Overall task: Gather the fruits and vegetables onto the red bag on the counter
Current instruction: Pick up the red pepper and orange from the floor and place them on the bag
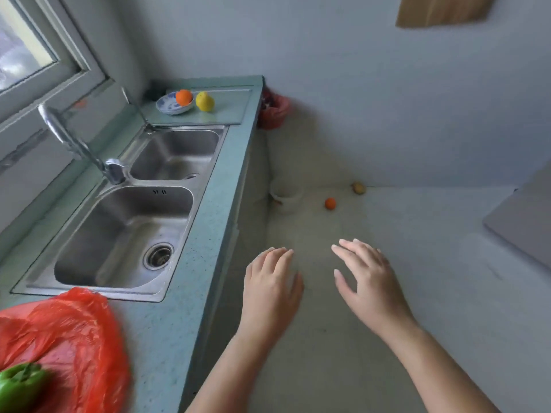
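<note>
The red bag (68,329) lies on the counter at the lower left, with a green pepper (18,386) on it. At the counter's far end an orange (184,97) sits in a blue-and-white bowl (168,107), and a yellow fruit (205,101) stands beside it. On the floor lie a small orange (330,203) and, near the wall, a brownish potato (358,188). My left hand (269,284) and my right hand (366,278) hover over the floor right of the counter, fingers straight and spread, holding nothing.
A double steel sink (125,228) with a tap (77,144) fills the middle of the teal counter (190,263). A white bucket (286,196) stands on the floor by the cabinet. A red-lined bin (272,111) sits in the far corner. A grey panel (524,216) stands at right.
</note>
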Demonstrator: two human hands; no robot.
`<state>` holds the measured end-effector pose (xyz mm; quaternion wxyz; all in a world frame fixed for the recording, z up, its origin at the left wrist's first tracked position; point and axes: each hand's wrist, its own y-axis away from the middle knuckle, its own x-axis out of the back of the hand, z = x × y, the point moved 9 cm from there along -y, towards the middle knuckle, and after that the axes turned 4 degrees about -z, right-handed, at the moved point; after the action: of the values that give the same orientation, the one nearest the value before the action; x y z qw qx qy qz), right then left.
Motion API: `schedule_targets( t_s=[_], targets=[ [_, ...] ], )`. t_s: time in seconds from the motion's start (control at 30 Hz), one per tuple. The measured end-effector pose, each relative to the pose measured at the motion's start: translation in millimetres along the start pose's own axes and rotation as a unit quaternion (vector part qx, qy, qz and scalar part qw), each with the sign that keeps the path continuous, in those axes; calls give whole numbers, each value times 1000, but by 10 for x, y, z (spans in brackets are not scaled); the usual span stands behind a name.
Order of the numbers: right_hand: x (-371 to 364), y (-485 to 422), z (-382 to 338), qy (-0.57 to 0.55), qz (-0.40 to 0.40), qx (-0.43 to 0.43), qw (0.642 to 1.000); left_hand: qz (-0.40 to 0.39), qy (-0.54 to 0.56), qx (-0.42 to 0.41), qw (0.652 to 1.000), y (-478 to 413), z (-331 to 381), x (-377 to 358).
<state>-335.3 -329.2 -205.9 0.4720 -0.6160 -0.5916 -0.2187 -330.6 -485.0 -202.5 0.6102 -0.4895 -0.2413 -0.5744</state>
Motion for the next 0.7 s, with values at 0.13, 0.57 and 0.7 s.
schedule_targets(
  t_s=[0.13,0.57,0.7],
  targets=[
    [488,122,789,19,35,-47,998,-27,17,-56,998,-343,779,-423],
    [1852,1054,2815,74,163,-225,958,-121,74,-211,967,-819,2944,-1787],
    [2084,1328,3209,95,186,-277,938,-141,98,-266,949,-895,3503,-2122]
  ],
)
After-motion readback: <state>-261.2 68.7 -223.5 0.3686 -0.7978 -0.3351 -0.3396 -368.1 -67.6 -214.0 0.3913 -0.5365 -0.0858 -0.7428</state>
